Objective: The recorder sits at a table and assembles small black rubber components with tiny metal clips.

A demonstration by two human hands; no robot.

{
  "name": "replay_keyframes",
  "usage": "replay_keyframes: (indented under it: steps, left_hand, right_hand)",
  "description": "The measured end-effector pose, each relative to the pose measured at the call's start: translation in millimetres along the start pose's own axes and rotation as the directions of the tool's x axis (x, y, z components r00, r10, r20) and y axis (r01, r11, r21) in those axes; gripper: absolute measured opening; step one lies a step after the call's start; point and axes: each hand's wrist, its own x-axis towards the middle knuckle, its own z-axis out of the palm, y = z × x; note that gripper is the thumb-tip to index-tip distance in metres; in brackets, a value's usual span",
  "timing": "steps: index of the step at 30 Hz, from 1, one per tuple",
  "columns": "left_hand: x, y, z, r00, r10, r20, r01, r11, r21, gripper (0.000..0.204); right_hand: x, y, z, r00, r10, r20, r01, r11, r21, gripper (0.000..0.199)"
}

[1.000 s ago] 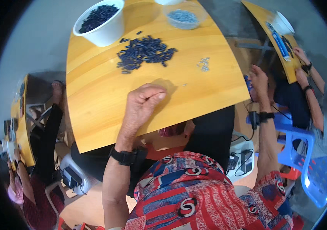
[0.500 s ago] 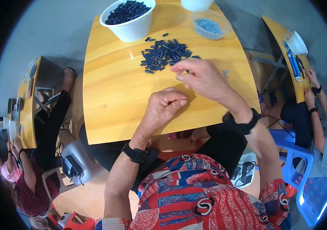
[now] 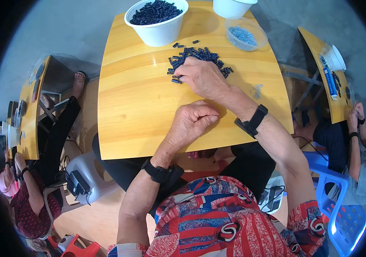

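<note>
Grey floor lies all around a yellow wooden table (image 3: 148, 107). Only one view looks down from the head.

A second ago the right hand (image 3: 204, 77) was off to the side, away from the table. Half a second ago it was over the table, near the pile. Now it is on the pile of small black pieces (image 3: 200, 58), so it looks like it has come to pick some up. The fingertips (image 3: 182, 78) touch the pieces at the left edge of the pile. I cannot tell if they pinch one yet.

The left hand (image 3: 193, 120) stays in the same spot on the table, closed in a loose fist. I cannot tell if anything is inside it. It is near the pile, but not touching it.

Behind the pile stands a white bowl (image 3: 157, 32) full of black pieces. A clear cup (image 3: 246, 34) of little grey bits stands to the right. Other people sit at side tables.
</note>
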Motion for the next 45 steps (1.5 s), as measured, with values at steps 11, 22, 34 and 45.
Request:
replay_keyframes:
  steps: [11, 22, 34, 45]
  left_hand:
    - [-3, 5, -3, 0.995, -0.077, 0.059, 0.08, 0.995, -0.065, 0.01]
    - [10, 4, -7, 0.92, -0.252, -0.298, 0.216, 0.965, -0.151, 0.013]
    - [40, 10, -3, 0.977, 0.118, -0.18, -0.013, 0.868, 0.496, 0.024]
    - [37, -1, -12, 0.971, 0.111, -0.212, -0.001, 0.888, 0.46, 0.012]
  right_hand:
    - [0, -4, 4, 0.992, -0.016, 0.121, 0.031, 0.991, -0.129, 0.011]
    - [-60, 11, -48, 0.994, 0.053, 0.091, -0.051, 0.998, -0.022, 0.005]
    - [-76, 9, -53, 0.979, 0.178, 0.096, -0.184, 0.981, 0.058, 0.014]
    - [-79, 10, -52, 0.967, 0.193, 0.165, -0.174, 0.977, -0.124, 0.013]
